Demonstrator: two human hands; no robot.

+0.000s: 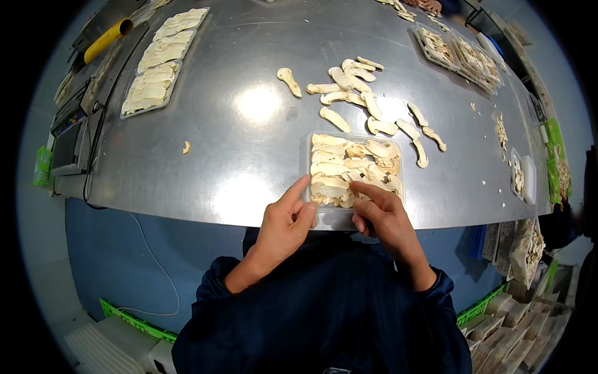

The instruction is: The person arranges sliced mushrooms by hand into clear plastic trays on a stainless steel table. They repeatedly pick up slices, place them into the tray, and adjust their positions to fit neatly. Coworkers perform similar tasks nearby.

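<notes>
A clear plastic tray [402,161] filled with overlapping slices of dried mushroom [329,168] lies at the table's near edge. My left hand [285,224] is at its left side, index finger extended along the rim and thumb apart, with nothing held. Over the tray's lower middle, my right hand [385,217] points its index finger at the slices and appears to touch one. Its thumb is apart from that finger, and no slice shows between them. Just beyond the tray, loose mushroom slices [336,119] lie scattered on the steel table [210,140].
Filled trays [152,89] stand at the far left and more trays [467,56] at the far right. A small container [517,175] sits near the right edge beside crumbs [501,131]. Another person's hand [430,5] shows at the top. Crates [518,248] stand below right.
</notes>
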